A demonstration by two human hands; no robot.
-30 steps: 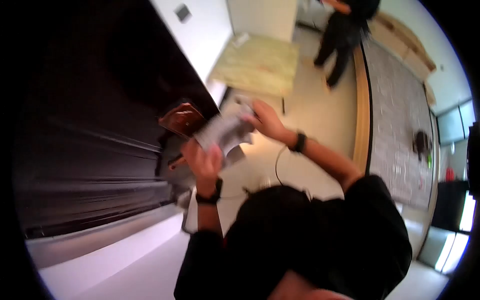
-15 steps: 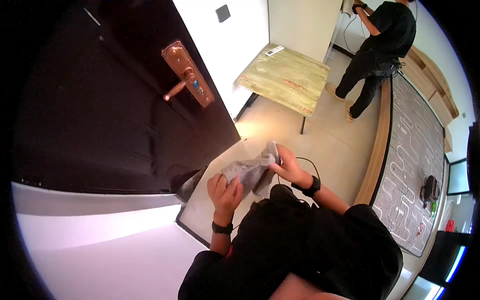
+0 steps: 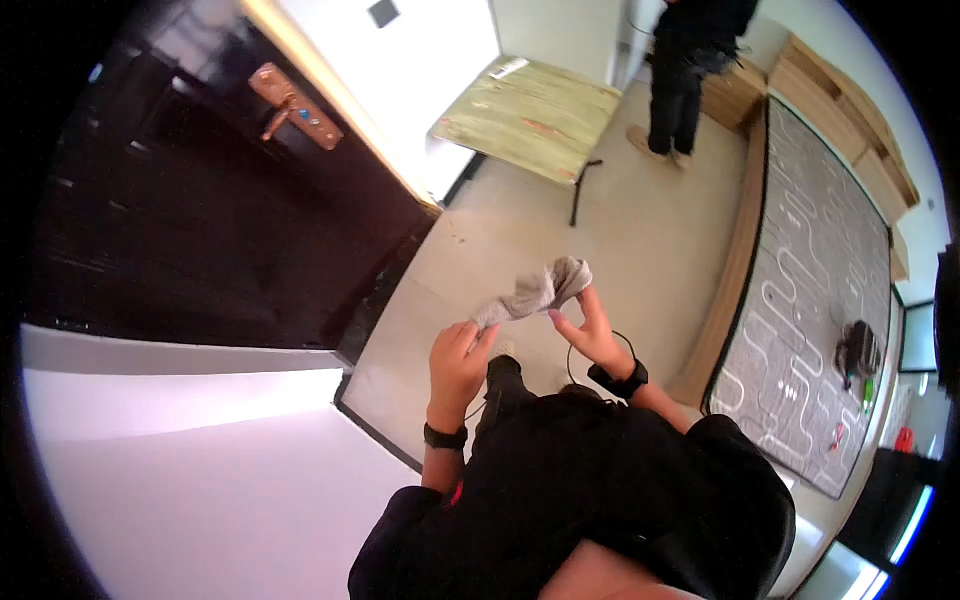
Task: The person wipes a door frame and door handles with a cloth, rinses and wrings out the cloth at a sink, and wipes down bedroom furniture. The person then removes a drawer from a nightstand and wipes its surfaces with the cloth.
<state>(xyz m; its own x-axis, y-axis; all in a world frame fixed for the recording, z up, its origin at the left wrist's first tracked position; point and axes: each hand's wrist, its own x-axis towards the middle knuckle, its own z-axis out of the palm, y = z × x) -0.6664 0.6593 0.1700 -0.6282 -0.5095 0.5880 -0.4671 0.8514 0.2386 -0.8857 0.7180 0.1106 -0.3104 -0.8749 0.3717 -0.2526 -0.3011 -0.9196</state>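
Observation:
A grey cloth stretches between my two hands above the floor, bunched up toward its right end. My left hand pinches the lower left end between thumb and fingers. Around the thicker, folded right end, the fingers of my right hand are closed. Black bands circle both wrists. A thin dark cable loops beside my right wrist.
A dark door with a copper-coloured handle stands at left. Ahead is a low folding table bearing a white remote. Another person stands beyond it. A patterned mattress in a wooden frame lies at right, with a dark bag on it.
The cloth has gone from hanging loosely spread to a narrower, twisted strip between my hands. My view has shifted, and the door appears farther left. The other person has turned and changed stance.

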